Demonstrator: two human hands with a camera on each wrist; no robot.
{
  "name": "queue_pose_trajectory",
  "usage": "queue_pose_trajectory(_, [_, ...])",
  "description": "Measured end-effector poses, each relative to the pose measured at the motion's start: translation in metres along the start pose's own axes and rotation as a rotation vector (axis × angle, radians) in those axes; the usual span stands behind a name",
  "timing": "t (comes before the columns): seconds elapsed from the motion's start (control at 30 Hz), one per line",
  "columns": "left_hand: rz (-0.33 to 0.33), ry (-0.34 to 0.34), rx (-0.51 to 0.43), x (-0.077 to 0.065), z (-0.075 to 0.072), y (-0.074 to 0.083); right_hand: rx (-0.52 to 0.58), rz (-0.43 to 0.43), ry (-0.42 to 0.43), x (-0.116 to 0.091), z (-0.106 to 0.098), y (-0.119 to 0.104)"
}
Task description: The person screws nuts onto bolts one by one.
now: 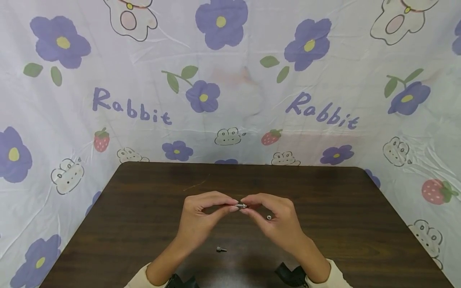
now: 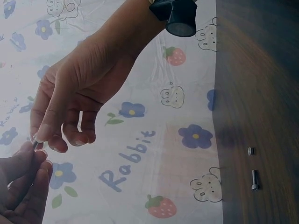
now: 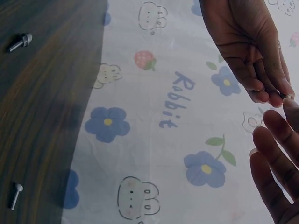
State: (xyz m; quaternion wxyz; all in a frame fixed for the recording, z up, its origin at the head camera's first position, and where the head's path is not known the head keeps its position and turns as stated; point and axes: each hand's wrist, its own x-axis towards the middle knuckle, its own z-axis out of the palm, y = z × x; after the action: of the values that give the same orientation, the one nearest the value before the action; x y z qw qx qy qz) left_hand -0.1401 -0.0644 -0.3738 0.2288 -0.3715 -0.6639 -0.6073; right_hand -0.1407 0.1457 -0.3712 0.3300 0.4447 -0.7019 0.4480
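Observation:
In the head view a small silvery metal bolt lies between the fingertips of both hands, over the middle of the table. My left hand pinches its left end with thumb and forefinger. The right hand pinches the right end, where the metal is wider. Fingertips cover most of the bolt in both wrist views, so its threads and any nut on it cannot be made out. Nearer me on the table lies a second bolt, head to the left. By the right thumb a third small bolt shows end-on.
The dark brown wooden table has a pale thin streak towards its back left. Behind it hangs a white cloth with flowers and rabbits. Black wrist gear sits at each cuff.

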Motion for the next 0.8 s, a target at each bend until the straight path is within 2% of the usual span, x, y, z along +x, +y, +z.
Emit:
queue_pose_trajectory(0.5, [0.004, -0.014, -0.011, 0.0002, 0.0003, -0.0012, -0.002, -0.006, -0.004, -0.0011, 0.0011, 0.0030])
queue_pose_trajectory(0.8, [0.008, -0.020, -0.012, -0.0008, 0.0010, -0.0017, -0.012, 0.018, -0.023, -0.0015, 0.0000, 0.0020])
